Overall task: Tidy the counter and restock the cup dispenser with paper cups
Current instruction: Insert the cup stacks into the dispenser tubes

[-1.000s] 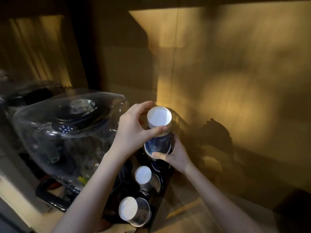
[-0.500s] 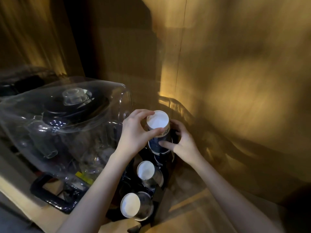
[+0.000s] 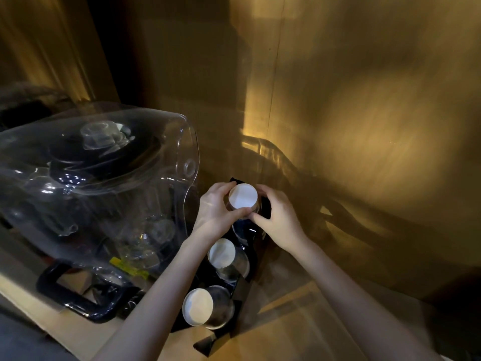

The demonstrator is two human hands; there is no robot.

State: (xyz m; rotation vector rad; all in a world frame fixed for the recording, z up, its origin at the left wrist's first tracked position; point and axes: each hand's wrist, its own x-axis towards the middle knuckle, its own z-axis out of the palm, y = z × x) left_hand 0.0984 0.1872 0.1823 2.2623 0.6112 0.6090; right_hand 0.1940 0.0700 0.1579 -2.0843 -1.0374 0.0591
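Note:
An upside-down stack of paper cups [image 3: 243,196] shows its white bottom at the far slot of the black cup dispenser [image 3: 243,287]. My left hand [image 3: 217,211] grips the stack from the left, thumb across its front. My right hand [image 3: 277,213] holds it from the right. The stack sits low in the slot, most of its side hidden by my fingers. Two nearer slots hold cup stacks: the middle stack [image 3: 222,254] and the near stack [image 3: 197,306], both with white bottoms up.
A large clear plastic blender enclosure [image 3: 104,183] with a black lid and jar inside stands left of the dispenser, almost touching my left forearm. A wooden wall [image 3: 364,113] rises close behind and to the right. The wooden counter [image 3: 299,321] lies dim below.
Both hands have pushed the cup stack down into the far dispenser slot; less of the stack's side shows now. The view has shifted slightly.

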